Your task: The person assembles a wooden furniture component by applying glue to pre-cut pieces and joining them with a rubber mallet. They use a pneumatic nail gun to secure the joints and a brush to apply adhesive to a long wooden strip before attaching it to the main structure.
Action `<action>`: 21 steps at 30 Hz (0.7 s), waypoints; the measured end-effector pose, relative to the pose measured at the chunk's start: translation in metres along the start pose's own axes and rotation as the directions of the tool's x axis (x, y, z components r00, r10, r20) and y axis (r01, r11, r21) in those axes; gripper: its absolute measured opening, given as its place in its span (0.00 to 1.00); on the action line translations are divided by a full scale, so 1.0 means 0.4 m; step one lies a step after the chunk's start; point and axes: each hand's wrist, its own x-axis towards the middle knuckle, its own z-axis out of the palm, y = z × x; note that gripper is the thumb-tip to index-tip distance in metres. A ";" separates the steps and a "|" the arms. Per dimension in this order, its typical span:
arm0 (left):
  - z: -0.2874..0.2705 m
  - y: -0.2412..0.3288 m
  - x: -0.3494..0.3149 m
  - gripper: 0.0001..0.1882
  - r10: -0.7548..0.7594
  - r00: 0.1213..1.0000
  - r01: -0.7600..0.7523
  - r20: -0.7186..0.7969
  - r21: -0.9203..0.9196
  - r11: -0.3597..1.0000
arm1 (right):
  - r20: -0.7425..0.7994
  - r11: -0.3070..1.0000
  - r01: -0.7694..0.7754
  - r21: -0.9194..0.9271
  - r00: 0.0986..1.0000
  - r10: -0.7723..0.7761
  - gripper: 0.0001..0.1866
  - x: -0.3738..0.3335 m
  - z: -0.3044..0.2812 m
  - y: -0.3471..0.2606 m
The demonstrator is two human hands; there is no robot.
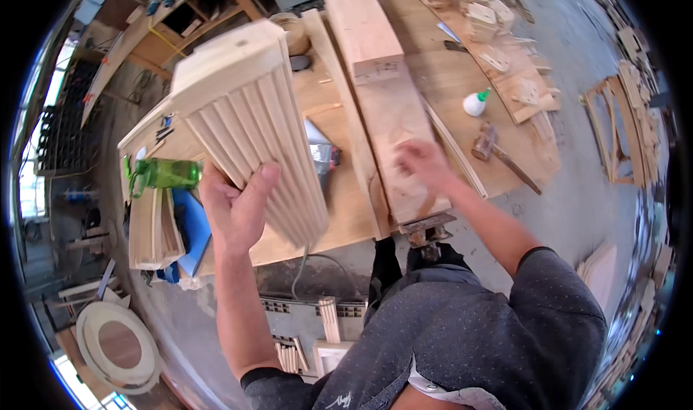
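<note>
My left hand [238, 204] is wrapped round a pale fluted wooden post [253, 121], thumb across its grooves. The post is raised and tilted above the left part of the workbench [411, 42], its stepped block end pointing away from me. My right hand [422, 166] is blurred over the near part of a thick wooden beam [393, 121]; whether its fingers touch the wood cannot be made out. Another squared timber [364, 35] lies on the beam's far part. A metal vise [427, 229] sits at the beam's near end.
Right of the beam are a white glue bottle [475, 104] with a green tip and a wooden mallet [498, 150]. Cut wooden blocks [480, 20] are piled at the far right. A green water bottle [164, 173] stands at the left. A long strip [346, 114] runs along the beam.
</note>
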 end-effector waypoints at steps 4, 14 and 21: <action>0.150 -0.061 0.063 0.24 0.083 0.997 -0.083 -0.009 -0.171 0.982 | -0.465 0.646 -0.220 -0.730 0.854 -0.234 0.21 -0.160 -0.366 0.053; 0.512 -0.231 0.083 0.22 0.101 0.993 -0.079 0.055 -0.319 0.945 | -0.440 0.059 -0.443 -0.895 0.896 0.056 0.27 -0.196 -0.666 0.145; 0.532 -0.243 0.046 0.21 0.020 1.000 -0.012 0.019 -0.332 0.943 | -0.287 0.541 -0.491 -0.683 0.861 0.420 0.28 -0.331 -0.561 -0.178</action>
